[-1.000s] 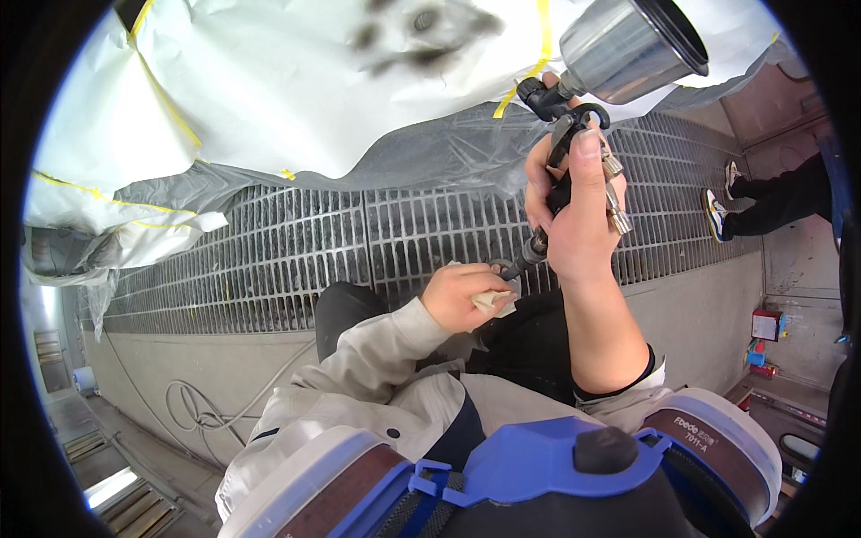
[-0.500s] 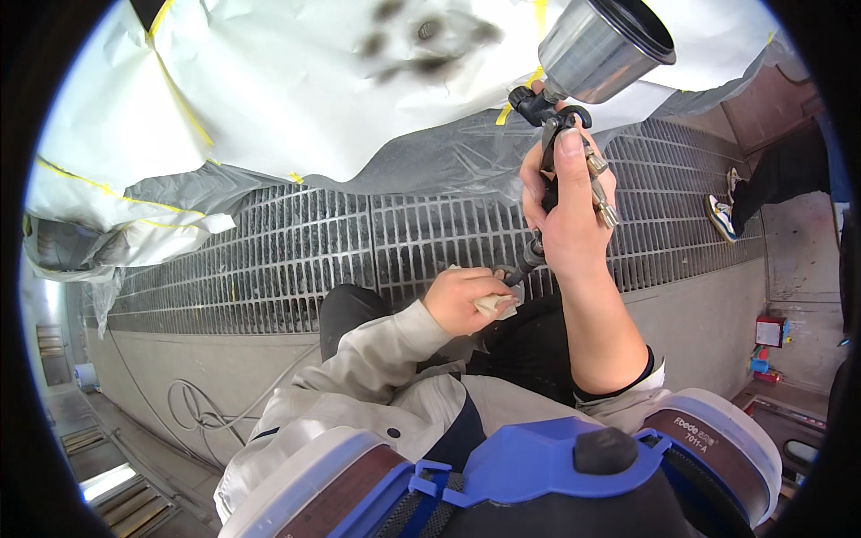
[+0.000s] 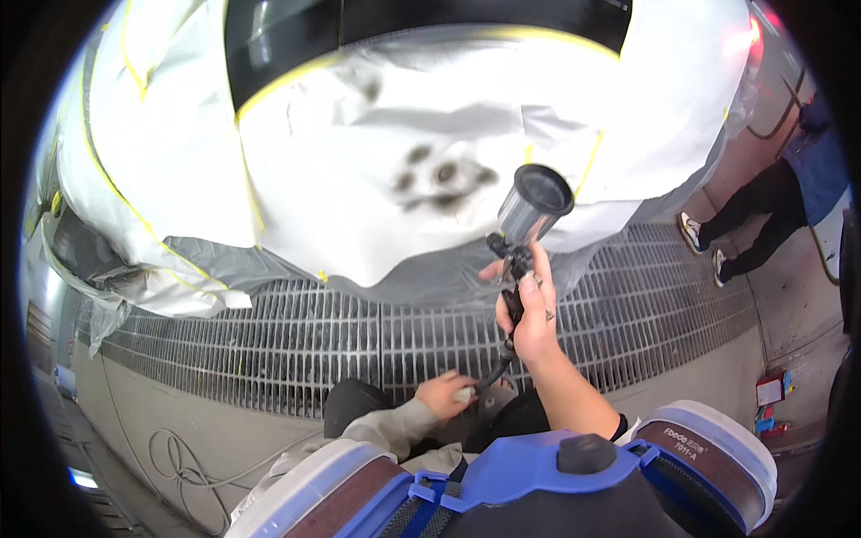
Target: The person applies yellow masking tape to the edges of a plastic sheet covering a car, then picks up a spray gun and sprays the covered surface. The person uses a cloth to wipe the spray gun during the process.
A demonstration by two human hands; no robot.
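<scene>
Raised in front of me is a paint spray gun [image 3: 518, 260], a shiny metal cup with a dark top fixed above its body. My right hand [image 3: 535, 327] is closed round its handle, fingers near the trigger. A dark air hose [image 3: 495, 369] runs from the handle's base down toward my left hand [image 3: 437, 394]. That hand is closed on a small pale cloth [image 3: 465, 394], low over my lap; its fingertips are at the hose, though their grip on it is partly hidden. Beyond the gun, white masking paper [image 3: 341, 197] covers a vehicle and carries dark spray spots [image 3: 446, 172].
Metal floor grating [image 3: 314, 350] lies between me and the vehicle. Grey plastic sheeting [image 3: 404, 282] hangs below the paper. A coiled hose [image 3: 179, 462] rests on the floor at left. Another person [image 3: 762, 215] stands at right, near small red and blue items [image 3: 769, 392]. My blue respirator [image 3: 529, 462] fills the lower edge.
The view has tilted up, showing more of the vehicle and its dark window. The spray gun is farther from me, its cup more upright. Both hands keep hold of their things.
</scene>
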